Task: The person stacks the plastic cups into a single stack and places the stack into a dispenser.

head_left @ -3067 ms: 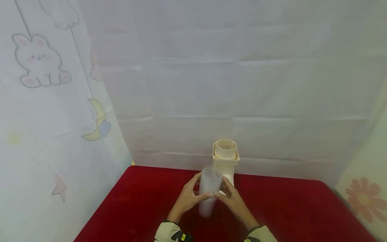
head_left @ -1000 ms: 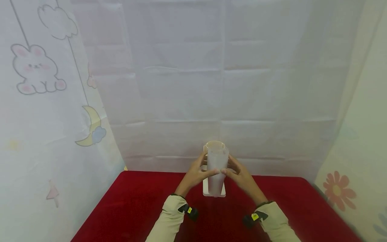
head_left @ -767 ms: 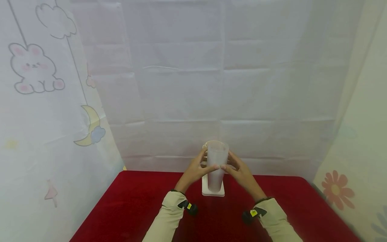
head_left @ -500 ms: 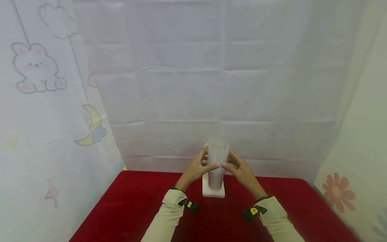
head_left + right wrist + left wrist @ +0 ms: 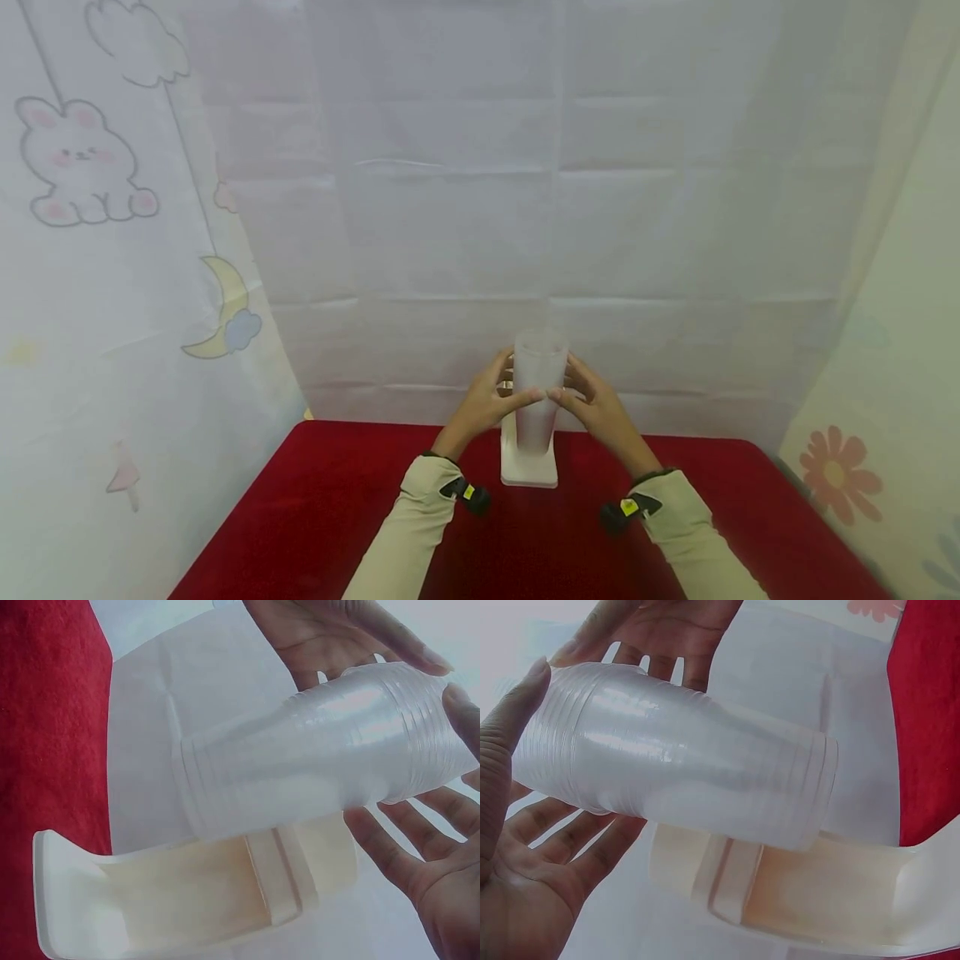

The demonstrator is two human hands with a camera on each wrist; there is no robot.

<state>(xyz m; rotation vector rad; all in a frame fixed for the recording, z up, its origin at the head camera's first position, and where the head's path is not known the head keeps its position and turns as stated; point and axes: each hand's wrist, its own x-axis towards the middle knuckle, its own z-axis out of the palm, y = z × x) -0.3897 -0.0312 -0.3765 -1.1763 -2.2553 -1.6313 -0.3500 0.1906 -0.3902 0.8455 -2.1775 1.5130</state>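
Both hands grip a tall stack of clear plastic cups [image 5: 538, 383], one from each side, with the thumbs meeting near the front. My left hand [image 5: 482, 407] curls round the stack's left side and my right hand [image 5: 600, 410] round its right. In the left wrist view the stacked rims of the cups [image 5: 562, 735] lie between thumbs and fingers, and the closed bases point away. Behind the stack stands a cream plastic cup dispenser [image 5: 528, 471] with a flat foot; the stack hides its upper part in the head view. The right wrist view shows the dispenser's hollow body [image 5: 187, 892] below the cups.
The dispenser stands on a red cloth-covered table [image 5: 337, 500]. Close behind the table hangs a creased pale backdrop [image 5: 435, 250]. Printed sheets form side walls, with a rabbit [image 5: 86, 162] at left and a flower [image 5: 840, 475] at right.
Since about three seconds ago, both hands have carried the cup stack forward in front of the dispenser. Over the last second the stack has risen, its bottom now higher above the dispenser's foot.
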